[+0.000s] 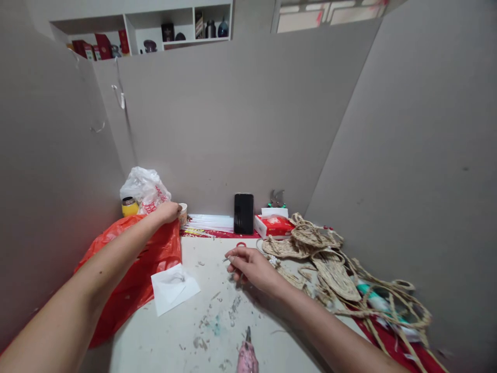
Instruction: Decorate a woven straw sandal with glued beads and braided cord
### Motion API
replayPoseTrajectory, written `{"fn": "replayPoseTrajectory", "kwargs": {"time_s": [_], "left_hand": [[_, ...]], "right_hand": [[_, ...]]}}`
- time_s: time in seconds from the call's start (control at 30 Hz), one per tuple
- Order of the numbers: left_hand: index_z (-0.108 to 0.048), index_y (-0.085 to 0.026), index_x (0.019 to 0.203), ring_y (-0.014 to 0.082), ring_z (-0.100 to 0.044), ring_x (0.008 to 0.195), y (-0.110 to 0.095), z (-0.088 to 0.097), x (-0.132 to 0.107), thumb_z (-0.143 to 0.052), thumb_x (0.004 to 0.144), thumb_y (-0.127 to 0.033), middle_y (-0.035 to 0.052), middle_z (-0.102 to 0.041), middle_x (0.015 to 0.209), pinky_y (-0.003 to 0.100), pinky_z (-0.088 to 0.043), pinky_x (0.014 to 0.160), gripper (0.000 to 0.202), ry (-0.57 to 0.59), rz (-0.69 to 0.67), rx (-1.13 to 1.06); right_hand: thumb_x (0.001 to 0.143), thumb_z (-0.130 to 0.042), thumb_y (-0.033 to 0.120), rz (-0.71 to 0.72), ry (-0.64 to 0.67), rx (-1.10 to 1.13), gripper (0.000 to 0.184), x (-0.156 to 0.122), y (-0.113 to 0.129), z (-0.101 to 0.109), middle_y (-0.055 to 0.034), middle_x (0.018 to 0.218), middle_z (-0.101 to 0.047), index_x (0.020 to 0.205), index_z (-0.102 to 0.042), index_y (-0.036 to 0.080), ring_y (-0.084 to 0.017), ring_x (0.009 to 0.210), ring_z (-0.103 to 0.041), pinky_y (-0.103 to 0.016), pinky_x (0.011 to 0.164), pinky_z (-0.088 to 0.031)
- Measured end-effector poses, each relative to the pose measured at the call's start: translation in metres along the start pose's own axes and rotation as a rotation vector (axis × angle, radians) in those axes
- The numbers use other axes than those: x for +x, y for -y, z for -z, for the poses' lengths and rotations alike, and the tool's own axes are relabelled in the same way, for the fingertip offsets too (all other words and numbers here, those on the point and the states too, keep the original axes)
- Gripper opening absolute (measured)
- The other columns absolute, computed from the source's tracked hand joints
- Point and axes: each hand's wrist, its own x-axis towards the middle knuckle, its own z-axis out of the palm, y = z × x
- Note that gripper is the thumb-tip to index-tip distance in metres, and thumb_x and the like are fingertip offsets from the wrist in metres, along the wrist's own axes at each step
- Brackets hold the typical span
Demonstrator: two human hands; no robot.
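My left hand (169, 211) reaches far forward over a red plastic bag (132, 269) and closes around a small paper cup (183, 213) by the back wall. My right hand (248, 267) rests low over the stained white tabletop (186, 331), fingers pinched on a thin small item I cannot make out. A red ring (241, 244) lies just beyond its fingertips. A pink glue gun (247, 356) points up from the near edge.
Woven straw pieces and cords (330, 269) pile at the right. A black phone (244, 213) leans on the back wall beside a red tissue box (274, 226). A white plastic bag (144, 189), a yellow jar (129, 206), and a white paper (173, 288) sit left.
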Motion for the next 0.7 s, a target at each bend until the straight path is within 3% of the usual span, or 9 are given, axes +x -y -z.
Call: {"fn": "replayPoseTrajectory", "kwargs": {"time_s": [0.23, 0.47, 0.7], "left_hand": [[-0.054, -0.016, 0.118, 0.0222, -0.059, 0.100, -0.002, -0.003, 0.006, -0.056, 0.089, -0.032, 0.0088, -0.057, 0.118, 0.042, -0.051, 0.083, 0.033, 0.005, -0.014, 0.045], [-0.055, -0.018, 0.118, 0.0214, -0.059, 0.100, -0.006, 0.003, -0.008, -0.055, 0.089, -0.032, 0.0085, -0.057, 0.119, 0.041, -0.051, 0.083, 0.031, -0.056, 0.017, 0.008], [-0.054, -0.017, 0.118, 0.0220, -0.059, 0.101, -0.038, 0.014, -0.039, -0.055, 0.090, -0.032, 0.0090, -0.057, 0.120, 0.043, -0.051, 0.085, 0.032, -0.130, -0.050, -0.134]], "right_hand": [[0.079, -0.054, 0.015, -0.030, 0.023, -0.014, 0.007, -0.004, 0.004, -0.005, 0.0008, 0.059, -0.064, 0.084, -0.059, 0.015, -0.007, 0.039, -0.054, -0.016, 0.036, -0.035], [0.079, -0.056, 0.017, -0.018, 0.026, -0.013, 0.005, -0.008, 0.004, -0.001, 0.0004, 0.059, -0.064, 0.081, -0.060, 0.015, -0.007, 0.039, -0.053, -0.016, 0.036, -0.033], [0.076, -0.061, 0.024, 0.005, 0.005, -0.004, 0.009, -0.010, 0.006, 0.003, -0.0002, 0.060, -0.064, 0.080, -0.061, 0.016, -0.007, 0.040, -0.054, -0.017, 0.038, -0.034]]}}
